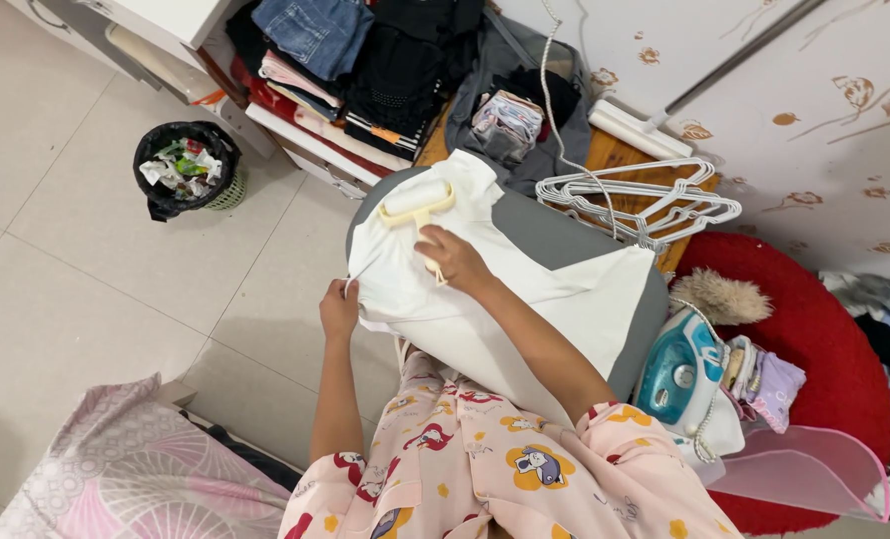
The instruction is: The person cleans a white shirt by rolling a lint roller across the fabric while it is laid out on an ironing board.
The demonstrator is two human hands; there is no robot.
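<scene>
a white shirt lies spread over a grey ironing board, so the cloth is flat and easy to work on. the right hand is closed around the handle of a lint roller. the roll end rests on the shirt near the board's round tip, touching the cloth, the way it must to pick up fluff. the left hand pinches the edge of the shirt at the side of the board, its grip shut on the cloth. this seems to hold the shirt tight so it does not slide or bunch under the roller.

a blue and white iron stands on its end just beside the board, with its cord hanging down, near a red round cushion. white hangers lie in a pile at the far side of the board. folded clothes are stacked on a shelf past the board. a black bin with rubbish sits on the floor, well apart from the hands. pink cloth lies low on the left
</scene>
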